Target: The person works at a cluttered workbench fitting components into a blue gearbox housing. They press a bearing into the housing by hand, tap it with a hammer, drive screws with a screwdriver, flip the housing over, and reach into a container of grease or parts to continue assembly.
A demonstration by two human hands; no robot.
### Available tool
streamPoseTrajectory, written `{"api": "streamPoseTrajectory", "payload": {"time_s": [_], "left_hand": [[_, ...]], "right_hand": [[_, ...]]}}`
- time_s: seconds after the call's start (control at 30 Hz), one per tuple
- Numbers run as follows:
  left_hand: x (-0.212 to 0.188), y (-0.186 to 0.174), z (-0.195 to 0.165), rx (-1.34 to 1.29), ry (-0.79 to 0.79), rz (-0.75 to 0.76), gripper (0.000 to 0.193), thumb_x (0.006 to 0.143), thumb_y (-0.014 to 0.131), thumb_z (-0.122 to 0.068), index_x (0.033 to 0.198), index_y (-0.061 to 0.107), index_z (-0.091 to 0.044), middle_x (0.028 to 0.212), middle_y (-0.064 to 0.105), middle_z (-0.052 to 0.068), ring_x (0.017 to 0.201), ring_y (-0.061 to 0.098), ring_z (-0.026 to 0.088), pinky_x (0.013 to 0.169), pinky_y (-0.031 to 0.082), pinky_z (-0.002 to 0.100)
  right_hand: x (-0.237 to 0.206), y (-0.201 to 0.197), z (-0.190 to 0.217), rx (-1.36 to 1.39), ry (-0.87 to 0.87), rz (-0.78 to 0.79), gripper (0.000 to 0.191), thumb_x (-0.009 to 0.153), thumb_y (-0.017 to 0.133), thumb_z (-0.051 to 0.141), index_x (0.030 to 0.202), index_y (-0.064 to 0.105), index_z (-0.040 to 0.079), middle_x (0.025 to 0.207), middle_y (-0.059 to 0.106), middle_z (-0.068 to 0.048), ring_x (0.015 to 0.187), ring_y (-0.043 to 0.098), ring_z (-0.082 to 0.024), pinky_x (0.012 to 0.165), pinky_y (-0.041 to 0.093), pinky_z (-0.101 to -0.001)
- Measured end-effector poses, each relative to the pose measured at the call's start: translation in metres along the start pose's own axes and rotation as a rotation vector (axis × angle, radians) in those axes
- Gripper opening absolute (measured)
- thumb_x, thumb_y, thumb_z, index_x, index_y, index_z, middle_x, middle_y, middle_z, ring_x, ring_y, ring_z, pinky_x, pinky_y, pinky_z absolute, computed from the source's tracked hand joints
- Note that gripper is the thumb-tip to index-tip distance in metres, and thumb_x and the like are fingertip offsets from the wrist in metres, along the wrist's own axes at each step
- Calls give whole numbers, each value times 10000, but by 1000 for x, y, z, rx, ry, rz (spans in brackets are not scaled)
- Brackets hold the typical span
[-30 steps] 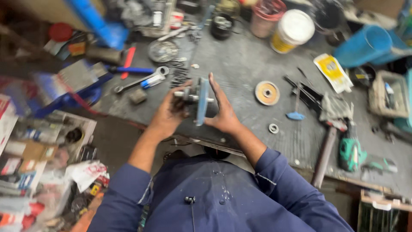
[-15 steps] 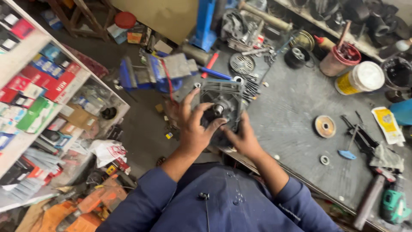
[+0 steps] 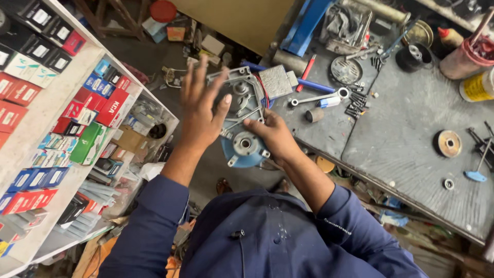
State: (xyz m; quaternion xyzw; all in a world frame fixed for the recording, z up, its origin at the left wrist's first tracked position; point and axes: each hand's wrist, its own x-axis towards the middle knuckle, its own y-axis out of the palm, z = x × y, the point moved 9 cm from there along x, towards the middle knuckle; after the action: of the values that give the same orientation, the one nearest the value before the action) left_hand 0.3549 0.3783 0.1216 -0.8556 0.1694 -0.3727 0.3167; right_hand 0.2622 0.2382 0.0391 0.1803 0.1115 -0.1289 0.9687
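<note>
My right hand (image 3: pixel 274 138) grips a grey cast-metal housing (image 3: pixel 241 95) with a round blue part (image 3: pixel 243 149) at its lower end. I hold it in the air just left of the workbench edge. Red wires and a grey block (image 3: pixel 277 81) hang at its upper right side. Fingers spread, my left hand (image 3: pixel 201 110) is raised flat over the housing's left side with nothing in it. Whether its palm touches the metal I cannot tell.
The grey workbench (image 3: pixel 411 123) on the right carries a combination wrench (image 3: pixel 319 97), several dark sockets (image 3: pixel 357 103), a round disc (image 3: pixel 448 143), a black cup (image 3: pixel 411 56) and jars (image 3: pixel 476 85). A white shelf (image 3: pixel 46 118) of coloured boxes stands at the left. Clutter covers the floor.
The view has swung left toward the shelf. The housing has come off the bench into the air, turned flat toward me. My left hand has let go and spread its fingers.
</note>
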Motion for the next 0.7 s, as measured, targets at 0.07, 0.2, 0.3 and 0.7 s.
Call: {"api": "streamPoseTrajectory", "payload": {"time_s": [0.07, 0.2, 0.3, 0.7], "left_hand": [[2, 12, 7, 27, 23, 91, 476, 1106, 467, -468, 1541, 540, -286, 1720, 315, 99, 1612, 205, 412, 1297, 137, 625], [0, 23, 11, 36, 66, 133, 574, 1058, 486, -514, 1546, 515, -215, 1652, 434, 56, 1582, 254, 382, 1257, 91, 660], [4, 24, 16, 28, 40, 107, 606, 1041, 566, -491, 1556, 496, -178, 1611, 494, 69, 1559, 302, 388, 1252, 89, 665], [21, 26, 12, -142, 79, 203, 579, 1031, 624, -432, 1483, 559, -76, 1564, 542, 144, 1541, 378, 400, 1263, 219, 596]], "right_hand": [[-2, -11, -12, 90, 99, -164, 369, 936, 696, 152, 1210, 589, -69, 1015, 725, -119, 834, 719, -172, 744, 605, -328], [-11, -26, -27, 258, 165, -319, 293, 915, 732, 213, 1045, 573, 3, 880, 696, -97, 713, 694, -170, 628, 601, -332], [-2, -33, -25, 234, 66, -378, 300, 927, 751, 241, 1013, 574, 16, 868, 679, -81, 696, 667, -142, 615, 588, -305], [-13, -42, -42, 192, 105, -229, 270, 972, 705, 208, 1157, 595, 44, 937, 688, -26, 746, 631, -83, 611, 495, -228]]}}
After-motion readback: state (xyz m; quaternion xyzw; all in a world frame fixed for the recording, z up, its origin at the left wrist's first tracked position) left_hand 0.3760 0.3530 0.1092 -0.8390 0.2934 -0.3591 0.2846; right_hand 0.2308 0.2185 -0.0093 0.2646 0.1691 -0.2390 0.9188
